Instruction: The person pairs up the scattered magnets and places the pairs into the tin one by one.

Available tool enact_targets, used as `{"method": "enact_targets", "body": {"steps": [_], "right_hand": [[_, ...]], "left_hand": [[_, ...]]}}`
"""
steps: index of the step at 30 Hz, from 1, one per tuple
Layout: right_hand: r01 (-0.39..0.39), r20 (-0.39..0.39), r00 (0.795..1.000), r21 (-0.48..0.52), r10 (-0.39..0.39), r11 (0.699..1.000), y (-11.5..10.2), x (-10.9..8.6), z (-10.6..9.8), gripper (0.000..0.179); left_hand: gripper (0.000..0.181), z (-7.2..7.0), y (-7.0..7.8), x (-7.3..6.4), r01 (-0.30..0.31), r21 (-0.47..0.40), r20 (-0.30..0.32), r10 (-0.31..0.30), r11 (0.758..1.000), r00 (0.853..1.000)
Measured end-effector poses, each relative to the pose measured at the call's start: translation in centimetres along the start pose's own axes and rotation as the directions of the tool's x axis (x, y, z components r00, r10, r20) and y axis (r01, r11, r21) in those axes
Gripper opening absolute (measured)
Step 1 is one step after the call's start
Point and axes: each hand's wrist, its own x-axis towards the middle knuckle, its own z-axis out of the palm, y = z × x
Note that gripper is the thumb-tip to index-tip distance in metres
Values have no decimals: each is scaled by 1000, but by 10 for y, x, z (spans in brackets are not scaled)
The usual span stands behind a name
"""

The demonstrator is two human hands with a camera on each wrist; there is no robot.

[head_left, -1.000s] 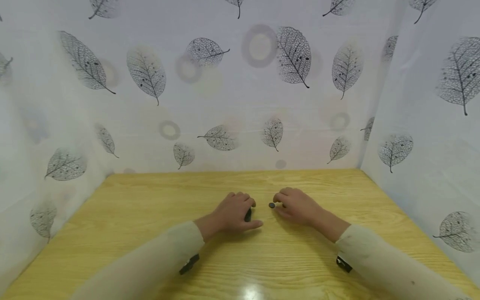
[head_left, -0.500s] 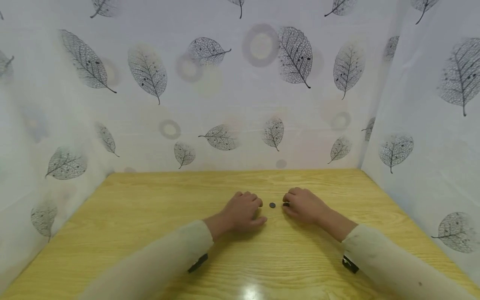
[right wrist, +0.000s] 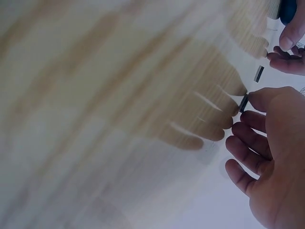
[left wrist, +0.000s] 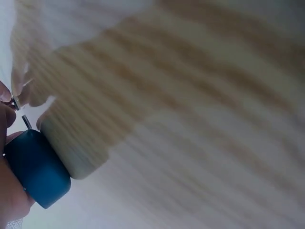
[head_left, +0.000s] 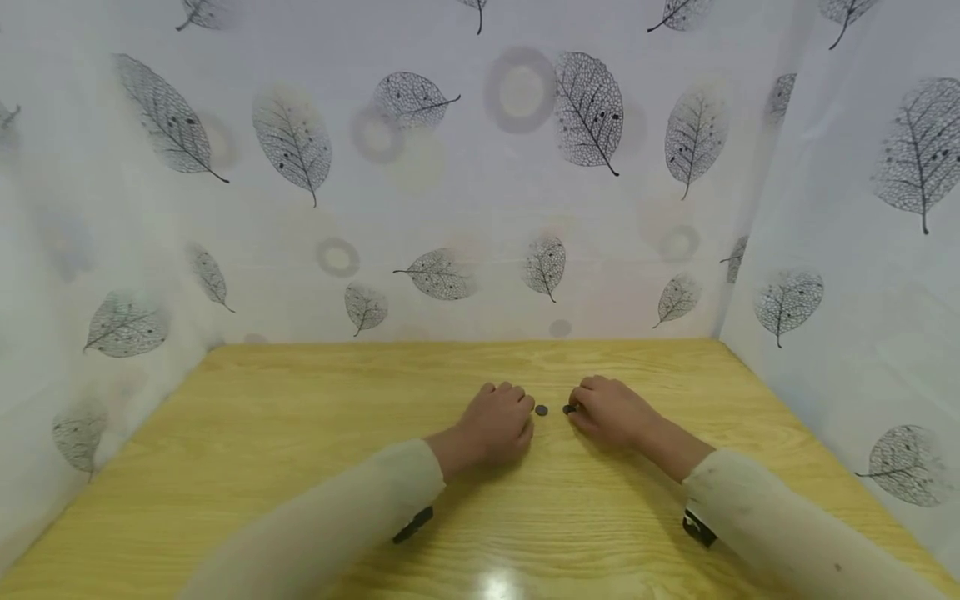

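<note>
My left hand is curled around a teal, smooth, rounded block-like thing, which the hand hides in the head view. Its fingertips are right at a small dark disc on the wooden table. My right hand pinches a second small dark disc between thumb and forefinger, a short gap to the right of the first. In the right wrist view this pinched disc stands edge-on at the thumb tip, the other fingers loosely bent. The free disc shows beyond it, towards the left hand.
The wood-grain table reaches back to a white curtain with leaf prints, which also closes in both sides. A dark wrist device sits under the left sleeve, another under the right.
My left hand has moved right to the free disc, and its thumb has drawn in towards the fingers. My right hand has shifted slightly right, and a second disc now shows in its pinch.
</note>
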Motion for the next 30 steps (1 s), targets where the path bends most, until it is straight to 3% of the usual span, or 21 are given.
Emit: {"method": "enact_targets", "body": {"steps": [16,24,30], "right_hand": [[53,6,999,23,-54,998,-4,10,3,5],[73,0,997,59,-73,996,-9,15,5,6],[100,21,995,75,-102,992,-13,19,6,5]], "left_hand": [[29,-1,14,12,-3,119,57,-3,993,998],[25,-5,14,15,99,-39,58,-97,994,994],[19,-2,13,16,103,-97,16,-102,990,995]]}}
